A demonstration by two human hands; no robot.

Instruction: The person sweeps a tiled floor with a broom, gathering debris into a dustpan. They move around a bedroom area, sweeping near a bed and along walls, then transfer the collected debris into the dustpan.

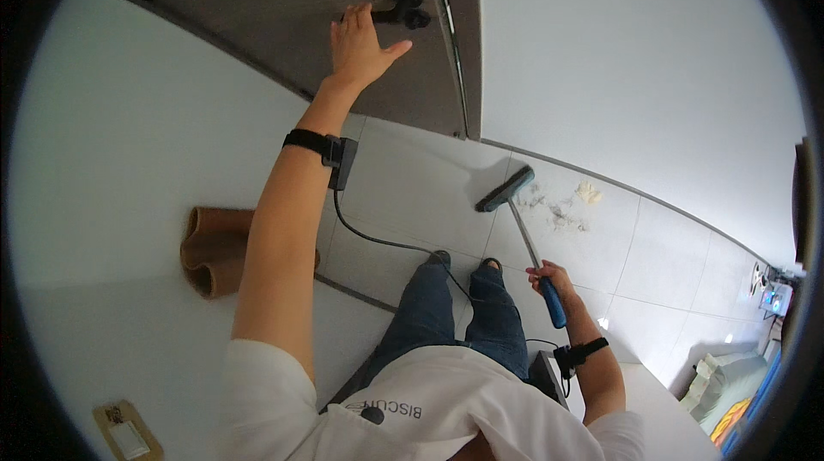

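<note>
My left hand [360,49] reaches up to the grey-brown door [277,23]. Its fingers overlap the free end of a black lever handle [386,15], the thumb spread away; whether they touch it is unclear. My right hand [555,281] is closed around a short broom's metal stick [528,235], just above its blue grip [553,306]. The broom's dark-bristled head [505,189] rests on the pale floor tiles [412,171]. Beside the head lie scattered dark dust and hair [563,215] and a crumpled cream-coloured scrap [588,192].
A white wall [611,62] rises beyond the dirt. At left is a brown curved object [215,252], partly behind my arm. A black cable [386,242] hangs from my left wrist band. Far right are a lit white device [776,299] and a pale cushion [730,384].
</note>
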